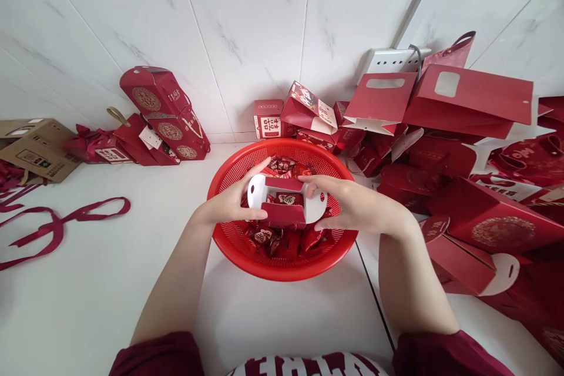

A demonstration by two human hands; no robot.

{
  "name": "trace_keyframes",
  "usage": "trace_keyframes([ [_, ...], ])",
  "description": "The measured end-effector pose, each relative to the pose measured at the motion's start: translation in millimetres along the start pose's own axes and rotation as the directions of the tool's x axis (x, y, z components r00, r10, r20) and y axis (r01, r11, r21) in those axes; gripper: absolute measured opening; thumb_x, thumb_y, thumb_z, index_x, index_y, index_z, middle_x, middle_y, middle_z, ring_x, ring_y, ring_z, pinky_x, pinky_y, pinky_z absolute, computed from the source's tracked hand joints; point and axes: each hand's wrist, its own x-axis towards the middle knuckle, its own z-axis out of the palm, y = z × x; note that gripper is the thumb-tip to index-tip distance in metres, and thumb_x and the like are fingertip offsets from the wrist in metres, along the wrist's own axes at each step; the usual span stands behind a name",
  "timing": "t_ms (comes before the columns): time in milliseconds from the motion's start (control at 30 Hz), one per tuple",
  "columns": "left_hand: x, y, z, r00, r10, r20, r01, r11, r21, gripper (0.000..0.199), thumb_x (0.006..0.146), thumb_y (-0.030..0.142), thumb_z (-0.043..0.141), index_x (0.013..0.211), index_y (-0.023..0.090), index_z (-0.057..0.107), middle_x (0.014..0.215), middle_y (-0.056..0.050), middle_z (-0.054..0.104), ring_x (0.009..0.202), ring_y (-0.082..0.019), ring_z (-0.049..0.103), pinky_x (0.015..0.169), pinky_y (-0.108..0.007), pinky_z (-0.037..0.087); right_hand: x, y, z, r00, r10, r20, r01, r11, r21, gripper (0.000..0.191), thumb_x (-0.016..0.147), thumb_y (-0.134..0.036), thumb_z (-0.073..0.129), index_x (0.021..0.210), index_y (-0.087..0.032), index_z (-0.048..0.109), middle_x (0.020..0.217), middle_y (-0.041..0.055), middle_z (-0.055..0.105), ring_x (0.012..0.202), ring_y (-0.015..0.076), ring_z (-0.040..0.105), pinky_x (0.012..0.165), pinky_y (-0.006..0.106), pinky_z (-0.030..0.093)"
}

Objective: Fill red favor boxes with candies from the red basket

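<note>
Frame centre: small box (282,216) is being held, open top up, over red basket (282,273) | left flap (256,195) is being pinched by left hand (229,202), right flap (315,207) by right hand (359,202) | long axis is running left-to-right between them, neither hand being nearer

A dark maroon fabric top (315,366) shows at the near edge, with large white block letters (297,367) partly cut off. Its plain maroon left sleeve (156,355) and matching right sleeve (449,355) are short, leaving both forearms (180,276) bare.
</note>
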Motion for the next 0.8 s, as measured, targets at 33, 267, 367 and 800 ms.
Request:
trace_keyframes([
  [33,0.0,0.5,-0.3,1.000,0.004,-0.010,-0.004,0.999,0.032,0.111,0.077,0.039,0.080,0.162,0.033,0.008,0.166,-0.013,0.025,0.146,-0.034,0.039,0.115,-0.044,0.041,0.1,-1.0,0.5,1.000,0.018,-0.010,-0.018,1.000,-0.003,0.049,0.079,-0.037,0.077,0.122,-0.027,0.056,0.130,0.0048,0.064,0.121,0.0257,0.061,0.098,0.039,0.051],
  [267,0.7,-2.7,-1.2,0.998,0.060,-0.037,-0.050,0.974,0.220,0.084,0.084,0.039,0.073,0.156,0.030,0.031,0.165,-0.010,0.027,0.150,-0.032,0.031,0.121,-0.046,0.030,1.1,-9.3,3.9,0.998,0.006,-0.061,-0.006,1.000,-0.011,0.065,0.081,-0.052,0.074,0.135,-0.028,0.047,0.138,0.0080,0.062,0.117,0.0273,0.065,0.091,0.040,0.055],
  [367,0.5,-4.3,-1.5,0.998,0.028,-0.047,-0.015,0.967,0.253,0.083,0.085,0.041,0.072,0.156,0.029,0.031,0.161,-0.011,0.034,0.145,-0.034,0.038,0.116,-0.046,0.036,2.3,-10.9,5.3,0.995,-0.012,-0.094,0.011,1.000,-0.012,0.070,0.085,-0.051,0.071,0.145,-0.030,0.041,0.148,0.0077,0.055,0.128,0.0281,0.059,0.099,0.042,0.053],
  [800,1.3,-4.7,0.3,0.998,-0.019,-0.066,0.037,0.959,0.280,0.090,0.086,0.038,0.069,0.161,0.033,0.018,0.156,-0.010,0.042,0.132,-0.032,0.050,0.106,-0.043,0.046,5.1,-9.6,9.7,1.000,0.026,-0.003,-0.026,0.994,-0.105,0.064,0.094,-0.040,0.062,0.153,-0.042,0.038,0.160,0.0016,0.040,0.137,0.0286,0.052,0.104,0.045,0.051],
])
